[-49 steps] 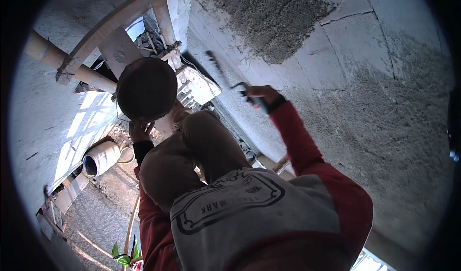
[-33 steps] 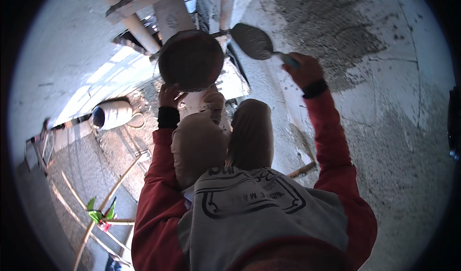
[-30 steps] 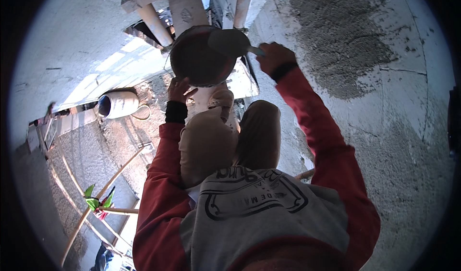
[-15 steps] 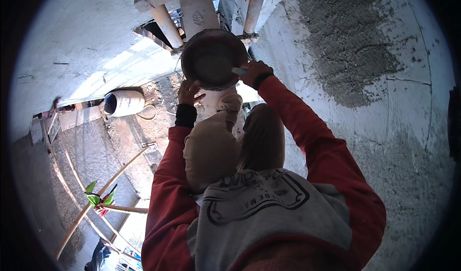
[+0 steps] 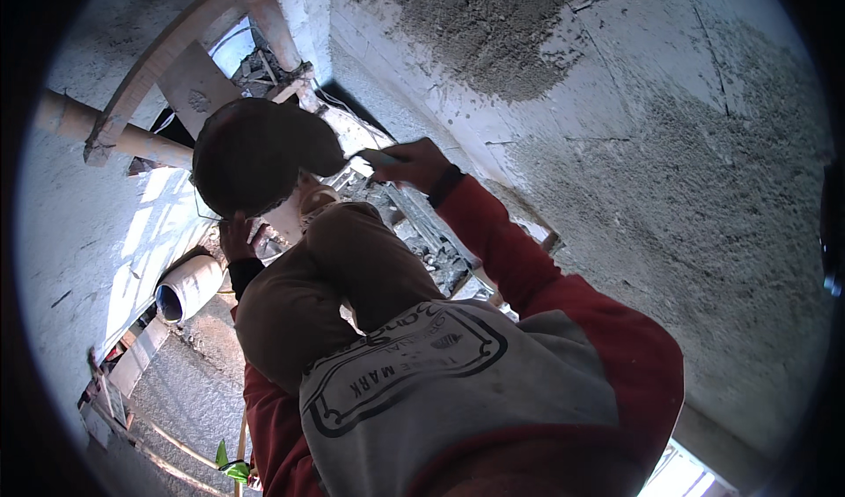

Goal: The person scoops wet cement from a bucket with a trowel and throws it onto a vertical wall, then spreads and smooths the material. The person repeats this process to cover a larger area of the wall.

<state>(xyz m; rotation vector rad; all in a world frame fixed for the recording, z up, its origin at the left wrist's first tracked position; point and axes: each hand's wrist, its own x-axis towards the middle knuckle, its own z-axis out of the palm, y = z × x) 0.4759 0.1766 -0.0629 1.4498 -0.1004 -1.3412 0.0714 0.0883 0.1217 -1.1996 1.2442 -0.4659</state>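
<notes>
A dark round bucket (image 5: 242,167) with a thin wire handle stands ahead of me; its inside is in shadow. My right hand (image 5: 412,164) is closed around the handle of a trowel (image 5: 323,142). The trowel's dark blade overlaps the bucket's right rim, and I cannot tell what is on it. My left hand (image 5: 236,238) is at the bucket's near left rim. Its fingers point up and stand apart, their tips partly lost against the dark bucket.
Rough grey mortar (image 5: 493,35) covers part of the pale block wall (image 5: 607,101) on the right. Beyond the bucket are a wooden frame (image 5: 150,66) and a board (image 5: 198,92). A white drum (image 5: 192,287) lies lower left. Rubble (image 5: 436,255) shows beneath my right arm.
My view has swung toward the right wall, so the bucket sits farther left in it. The trowel has moved from inside the bucket to its right rim, showing its blade.
</notes>
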